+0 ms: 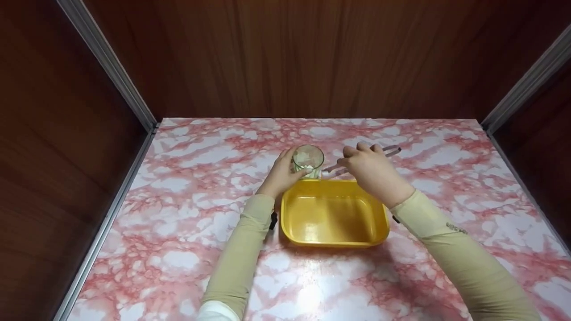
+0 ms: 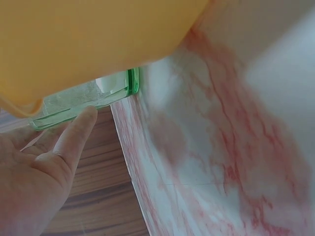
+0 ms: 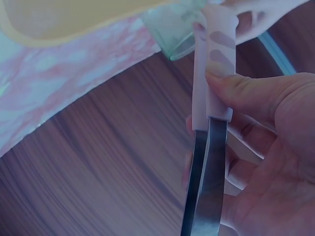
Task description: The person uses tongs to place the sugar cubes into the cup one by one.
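My left hand (image 1: 282, 174) holds a clear, green-tinted drinking glass (image 1: 308, 156), thumb on the near side and fingers round the far side. Inside the glass is something pale; a white piece (image 2: 109, 82) shows through its wall in the left wrist view. My right hand (image 1: 374, 171) grips metal tongs (image 3: 209, 172) with pink padded ends (image 3: 221, 49). Those ends point toward the glass, just right of it. A small white patch shows at the tongs' tips in the head view; I cannot tell what it is.
A yellow rectangular tub (image 1: 334, 218) stands directly in front of the glass, between my forearms. The table (image 1: 178, 263) has a red and white marbled top. Brown wood-grain panels (image 1: 285, 58) rise at the back and both sides, with metal strips (image 1: 111, 67) at the corners.
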The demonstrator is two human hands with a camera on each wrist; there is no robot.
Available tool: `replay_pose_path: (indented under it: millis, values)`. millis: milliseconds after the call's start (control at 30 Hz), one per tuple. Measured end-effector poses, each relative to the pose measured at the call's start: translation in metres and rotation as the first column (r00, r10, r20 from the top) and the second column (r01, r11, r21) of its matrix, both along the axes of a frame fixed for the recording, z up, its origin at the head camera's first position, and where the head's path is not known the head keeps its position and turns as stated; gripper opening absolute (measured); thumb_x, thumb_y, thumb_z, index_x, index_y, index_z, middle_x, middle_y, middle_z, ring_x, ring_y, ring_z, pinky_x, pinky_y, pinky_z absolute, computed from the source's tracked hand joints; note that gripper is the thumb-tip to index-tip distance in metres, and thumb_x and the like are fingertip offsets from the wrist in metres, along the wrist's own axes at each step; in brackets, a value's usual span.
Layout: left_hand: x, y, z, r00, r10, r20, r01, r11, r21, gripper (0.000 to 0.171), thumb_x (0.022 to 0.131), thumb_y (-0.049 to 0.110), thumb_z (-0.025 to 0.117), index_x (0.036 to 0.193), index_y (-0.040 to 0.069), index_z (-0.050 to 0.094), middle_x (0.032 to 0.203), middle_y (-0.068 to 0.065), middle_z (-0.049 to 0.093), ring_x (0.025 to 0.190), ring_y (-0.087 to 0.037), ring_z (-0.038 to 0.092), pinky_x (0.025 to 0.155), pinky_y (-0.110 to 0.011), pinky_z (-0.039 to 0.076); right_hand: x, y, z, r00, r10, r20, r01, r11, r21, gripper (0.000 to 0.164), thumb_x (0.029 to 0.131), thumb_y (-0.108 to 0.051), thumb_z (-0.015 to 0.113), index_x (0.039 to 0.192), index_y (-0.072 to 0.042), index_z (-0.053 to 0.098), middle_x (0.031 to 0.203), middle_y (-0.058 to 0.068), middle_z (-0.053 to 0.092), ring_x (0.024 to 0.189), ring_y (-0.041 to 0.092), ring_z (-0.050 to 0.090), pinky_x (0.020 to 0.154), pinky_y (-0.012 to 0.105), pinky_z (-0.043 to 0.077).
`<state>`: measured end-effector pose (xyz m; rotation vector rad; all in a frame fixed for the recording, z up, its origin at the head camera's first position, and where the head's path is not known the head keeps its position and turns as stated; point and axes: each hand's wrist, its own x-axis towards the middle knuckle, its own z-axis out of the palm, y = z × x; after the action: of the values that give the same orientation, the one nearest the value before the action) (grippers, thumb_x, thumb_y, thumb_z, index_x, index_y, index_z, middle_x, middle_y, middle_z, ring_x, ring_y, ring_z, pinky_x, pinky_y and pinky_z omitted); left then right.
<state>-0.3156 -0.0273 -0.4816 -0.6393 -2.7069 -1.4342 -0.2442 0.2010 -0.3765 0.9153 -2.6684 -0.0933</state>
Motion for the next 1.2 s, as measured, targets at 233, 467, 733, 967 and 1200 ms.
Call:
replay_pose_path:
  millis: [233,467,733,967,1200]
  values:
    - [0.000,0.000,0.001,1.000,0.008,-0.017,-0.009,1.000,-0.028,0.076,0.088,0.022,0.071,0.149,0.005,0.030,0.142,-0.015,0.039,0.120,-0.032,0.049,0.101,-0.034,0.039,-0.013,-0.004,0.002,0.998,-0.059,0.007,0.059,0.997,-0.042,0.027,0.084,0.008,0.066,0.098,-0.013,0.076,0.091,0.008,0.060,0.084,0.032,0.052,0.068,0.051,0.044]
    - [0.000,0.000,0.001,0.999,0.023,-0.033,-0.025,0.998,-0.062,0.077,0.087,0.027,0.072,0.148,0.005,0.030,0.143,-0.014,0.039,0.127,-0.028,0.042,0.107,-0.033,0.031,-0.024,-0.010,-0.004,0.997,-0.076,0.009,0.077,0.995,-0.056,0.026,0.084,0.008,0.065,0.100,-0.011,0.074,0.090,0.010,0.059,0.084,0.033,0.051,0.070,0.055,0.045]
    - [0.001,-0.001,0.003,0.999,0.030,-0.019,-0.031,0.996,-0.084,0.077,0.087,0.028,0.072,0.149,0.007,0.031,0.146,-0.014,0.037,0.133,-0.029,0.035,0.109,-0.037,0.028,-0.035,-0.015,-0.010,0.996,-0.092,0.001,0.092,0.994,-0.055,0.028,0.086,0.009,0.061,0.098,-0.011,0.075,0.090,0.010,0.058,0.088,0.034,0.053,0.074,0.059,0.042]
    - [0.002,0.000,0.002,0.999,0.019,-0.028,-0.021,0.997,-0.075,0.077,0.087,0.029,0.072,0.148,0.006,0.031,0.143,-0.015,0.039,0.130,-0.029,0.038,0.108,-0.037,0.031,-0.040,-0.017,-0.017,0.992,-0.119,0.027,0.121,0.991,-0.058,0.027,0.086,0.009,0.061,0.100,-0.011,0.075,0.093,0.011,0.058,0.090,0.036,0.052,0.078,0.065,0.042]
    - [0.002,-0.001,0.003,1.000,0.022,-0.020,-0.023,0.998,-0.066,0.077,0.087,0.030,0.071,0.149,0.007,0.031,0.143,-0.015,0.039,0.127,-0.028,0.041,0.105,-0.036,0.034,-0.041,-0.016,-0.019,0.992,-0.124,0.025,0.126,0.989,-0.083,0.027,0.084,0.010,0.062,0.098,-0.010,0.074,0.091,0.010,0.056,0.091,0.036,0.052,0.079,0.066,0.041]
